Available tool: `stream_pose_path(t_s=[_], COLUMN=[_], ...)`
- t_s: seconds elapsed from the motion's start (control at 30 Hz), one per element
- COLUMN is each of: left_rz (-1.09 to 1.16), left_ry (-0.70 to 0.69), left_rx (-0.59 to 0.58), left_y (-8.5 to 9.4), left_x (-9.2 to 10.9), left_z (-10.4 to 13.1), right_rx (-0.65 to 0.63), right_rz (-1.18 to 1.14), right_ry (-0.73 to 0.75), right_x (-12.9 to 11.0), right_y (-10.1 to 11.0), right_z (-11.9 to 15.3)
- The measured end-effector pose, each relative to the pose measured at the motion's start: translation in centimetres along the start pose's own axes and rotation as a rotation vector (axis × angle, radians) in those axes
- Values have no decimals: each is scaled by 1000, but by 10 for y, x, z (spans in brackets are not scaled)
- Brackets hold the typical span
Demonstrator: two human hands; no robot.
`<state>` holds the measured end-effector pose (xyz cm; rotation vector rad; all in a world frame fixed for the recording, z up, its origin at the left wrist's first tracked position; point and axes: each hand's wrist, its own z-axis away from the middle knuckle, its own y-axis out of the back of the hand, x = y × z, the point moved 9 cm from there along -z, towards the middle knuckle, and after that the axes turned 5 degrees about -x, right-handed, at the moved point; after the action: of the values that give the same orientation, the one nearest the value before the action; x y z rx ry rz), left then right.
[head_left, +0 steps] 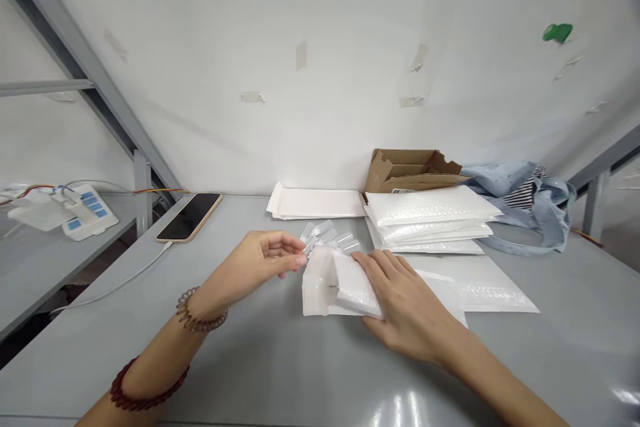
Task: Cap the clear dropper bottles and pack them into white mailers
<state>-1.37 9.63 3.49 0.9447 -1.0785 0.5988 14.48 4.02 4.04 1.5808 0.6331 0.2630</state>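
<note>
My right hand is closed around a white bubble mailer, fingers on top and thumb at its lower edge. The mailer's flap end points left and stands open, with a small dark print near the mouth. Just left of that mouth, my left hand hovers with bent fingers and a small gap between thumb and forefinger; nothing shows in it. Several clear plastic pieces lie behind the mailer, close to the left fingertips, partly hidden by it.
Behind my right hand is a stack of white bubble mailers, with another mailer against the wall. A cardboard box and light blue cloth sit at the back right. A phone on a charging cable lies left, near a power strip.
</note>
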Motion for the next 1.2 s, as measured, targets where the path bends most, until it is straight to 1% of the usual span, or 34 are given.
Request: stream_pose_path(t_s=[0.03,0.07,0.13,0.17,0.2,0.27,0.37,0.4,0.47,0.53,0.63,0.73,0.83,0.9,0.93,1.0,1.07,1.13,1.2], left_rz=[-24,-43,-83,-108,-140,-208,-280,-296,-319,-339,-330,-262,-220,-268,-328,-498,-636,-683,-684], left_ry=[23,48,105,129,150,185,234,254,294,321,330,308,289,256,214,82,-78,-211,-319], left_rx=[-6,-61,-210,-264,-292,-303,-335,-357,-401,-428,-438,-439,-452,-469,-470,-426,-355,-321,-325], left_y=[-1,-7,-24,-30,-32,-30,-24,-24,-26,-30,-39,-45,-47,-48,-48,-47,-47,-51,-55], left_x=[-4,-10,-20,-25,-28,-32,-36,-38,-41,-45,-49,-49,-48,-44,-40,-28,-13,-1,8], left_z=[-2,-4,-5,-4,-3,-1,3,4,6,6,5,2,3,4,5,6,8,12,16], right_rx=[-7,-13,-18,-7,13,65,124,129,92,37,-6,14,93,168,206,274,327,354,365], right_rz=[1,4,20,40,71,162,319,360,382,349,293,276,272,280,291,325,364,395,415], right_ry=[-5,-3,25,48,80,164,335,394,475,492,463,452,456,465,470,483,499,497,477], right_x=[1,1,-5,-9,-15,-31,-60,-69,-80,-84,-82,-81,-82,-84,-85,-87,-88,-86,-80], right_y=[1,1,-1,-2,-4,-10,-30,-38,-54,-65,-70,-67,-64,-61,-59,-55,-49,-40,-29], right_z=[0,1,2,2,3,7,14,17,21,22,19,17,17,17,18,20,22,23,21])
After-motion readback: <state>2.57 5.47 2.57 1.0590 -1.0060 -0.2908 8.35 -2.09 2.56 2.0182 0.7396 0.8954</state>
